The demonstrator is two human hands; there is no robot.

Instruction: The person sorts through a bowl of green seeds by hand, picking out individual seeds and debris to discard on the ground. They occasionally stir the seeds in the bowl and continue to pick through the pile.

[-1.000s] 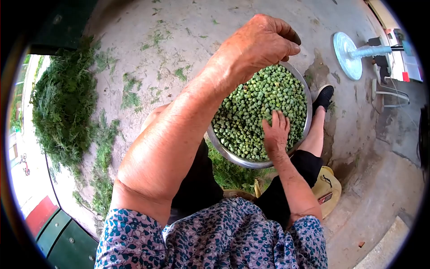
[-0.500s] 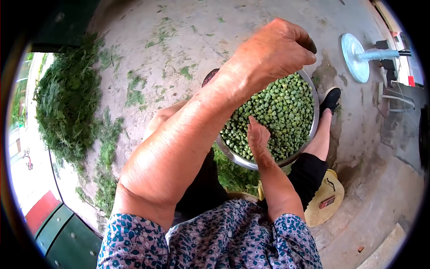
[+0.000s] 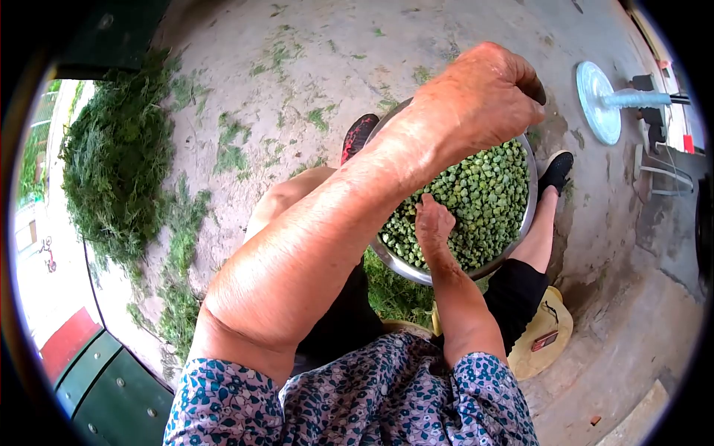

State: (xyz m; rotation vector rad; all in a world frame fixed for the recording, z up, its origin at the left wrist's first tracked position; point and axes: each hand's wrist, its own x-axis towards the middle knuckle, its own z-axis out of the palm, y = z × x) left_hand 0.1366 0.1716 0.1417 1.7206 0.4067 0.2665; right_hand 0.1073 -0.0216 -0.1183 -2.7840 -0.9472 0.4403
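A wide metal basin [image 3: 409, 273] stands between my knees, filled with small, knobbly green pods or buds [image 3: 491, 197]. My left hand [image 3: 491, 89] is raised above the basin's far side, back of the hand up. Its fingers curl downward and together; anything in them is hidden. Lower in the view, my right hand [image 3: 434, 224] rests on or just over the pods near the middle of the basin. Its fingers are bent in toward the palm, with one tip pointing away from me. Whether a pod is pinched there is too small to make out. My left forearm covers part of the basin.
A big heap of feathery green stems [image 3: 115, 167] lies on the concrete floor at left, with loose sprigs around it. More greenery [image 3: 398, 290] sits below the basin. At right are a pale blue round stand [image 3: 599, 104] and a yellow stool [image 3: 532, 357] with a small red object [image 3: 544, 341].
The view has shifted slightly, so basin and hands appear a little lower and farther right. Both hands keep nearly the same pose. More of the dark red patterned shoe shows.
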